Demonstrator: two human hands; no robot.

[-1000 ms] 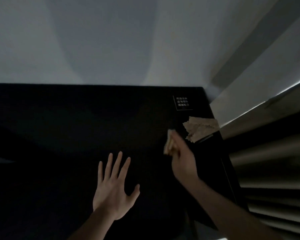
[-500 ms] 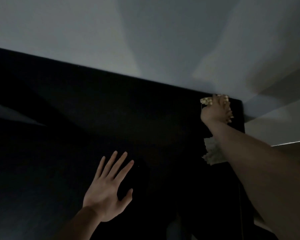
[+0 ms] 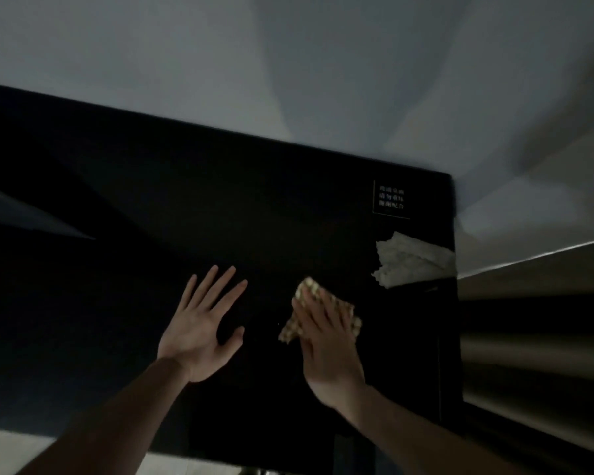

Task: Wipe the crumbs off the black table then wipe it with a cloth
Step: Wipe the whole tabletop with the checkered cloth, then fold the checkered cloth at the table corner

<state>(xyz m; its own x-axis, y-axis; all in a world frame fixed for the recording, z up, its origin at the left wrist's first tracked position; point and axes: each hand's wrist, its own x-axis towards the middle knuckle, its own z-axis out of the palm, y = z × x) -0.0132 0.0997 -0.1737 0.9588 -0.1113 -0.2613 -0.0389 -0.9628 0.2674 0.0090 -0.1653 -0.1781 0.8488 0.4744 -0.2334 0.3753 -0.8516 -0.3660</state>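
A dim head-camera view looks down on a black table (image 3: 220,207) set against a pale wall. The left hand (image 3: 199,334) lies flat on the tabletop near centre, fingers straight and spread wide, holding nothing. At its three o'clock, just beside it, the right hand (image 3: 326,341) presses a folded patterned cloth (image 3: 318,311) onto the table with straight fingers held close together. At the cloth's two o'clock, by the table's right edge, sits a crumpled white paper towel (image 3: 412,258), below a small label with white print (image 3: 390,199). No crumbs can be made out in this light. The likely risks: missed patches on the dark surface, or a wide sweep knocking the paper towel off the edge.
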